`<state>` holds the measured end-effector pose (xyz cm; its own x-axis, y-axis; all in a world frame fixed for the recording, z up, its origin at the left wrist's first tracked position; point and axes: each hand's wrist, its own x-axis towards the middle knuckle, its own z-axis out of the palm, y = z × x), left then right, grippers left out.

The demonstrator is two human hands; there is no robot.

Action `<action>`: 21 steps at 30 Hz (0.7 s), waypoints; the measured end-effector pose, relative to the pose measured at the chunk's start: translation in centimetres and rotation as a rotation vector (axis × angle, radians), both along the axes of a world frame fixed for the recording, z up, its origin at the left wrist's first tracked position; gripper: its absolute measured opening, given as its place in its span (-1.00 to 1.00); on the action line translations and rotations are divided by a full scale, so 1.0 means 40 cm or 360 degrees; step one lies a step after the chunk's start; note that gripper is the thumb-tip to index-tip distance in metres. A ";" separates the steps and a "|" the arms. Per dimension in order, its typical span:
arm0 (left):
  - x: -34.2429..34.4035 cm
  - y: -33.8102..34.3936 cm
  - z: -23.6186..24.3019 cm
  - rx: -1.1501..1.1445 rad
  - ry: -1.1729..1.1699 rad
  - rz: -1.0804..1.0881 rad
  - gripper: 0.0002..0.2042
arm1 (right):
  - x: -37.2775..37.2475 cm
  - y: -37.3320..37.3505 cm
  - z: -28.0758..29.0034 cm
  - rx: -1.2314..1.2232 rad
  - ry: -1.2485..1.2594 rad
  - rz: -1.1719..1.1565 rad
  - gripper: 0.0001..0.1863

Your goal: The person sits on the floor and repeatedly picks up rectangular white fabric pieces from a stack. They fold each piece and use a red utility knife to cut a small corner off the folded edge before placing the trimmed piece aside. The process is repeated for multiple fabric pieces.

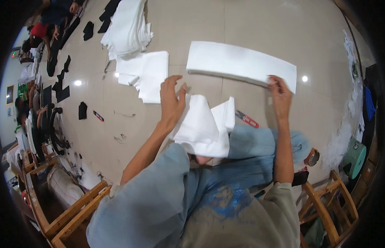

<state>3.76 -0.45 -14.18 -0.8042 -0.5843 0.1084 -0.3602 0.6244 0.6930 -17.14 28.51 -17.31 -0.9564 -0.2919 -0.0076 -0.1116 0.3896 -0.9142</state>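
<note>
A folded white cloth piece (200, 122) lies draped over my lap between my legs. My left hand (172, 99) is beside its upper left edge, thumb and fingers apart and curved. Farther forward lies a long, flat stack of white fabric strips (236, 58). My right hand (280, 95) has its fingers pinched at the near edge of that stack, toward its right end. Red-handled thread snips (249, 121) lie on the floor just right of the lap cloth.
White piles (126, 29) and folded pieces (153, 76) lie ahead left on the tiled floor (333, 107). Co-workers (39, 33) and black pieces (64, 93) are at left. Wooden frames (74, 211) flank me; a green stool (351, 157) stands right.
</note>
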 end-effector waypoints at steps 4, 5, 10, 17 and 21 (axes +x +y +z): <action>0.113 0.075 -0.029 -0.0118 -0.0105 -0.0192 -0.66 | 0.278 -0.135 -0.063 -0.0464 -0.1002 0.0804 -0.58; 0.131 0.071 -0.056 -0.0051 -0.0060 -0.0155 -0.69 | 0.353 -0.160 -0.108 -0.0451 -0.0946 0.0895 -0.52; 0.152 0.054 -0.070 0.0129 -0.0180 0.0002 -0.63 | 0.378 -0.208 -0.010 0.0233 -0.1182 0.0959 -0.31; 0.125 0.027 -0.050 0.0518 -0.0127 0.0373 -0.55 | 0.377 -0.148 -0.026 0.0309 -0.1082 0.0791 -0.42; 0.130 0.043 0.009 0.0738 0.0293 0.0377 -0.56 | 0.395 -0.137 -0.036 -0.0155 -0.0759 0.0452 -0.48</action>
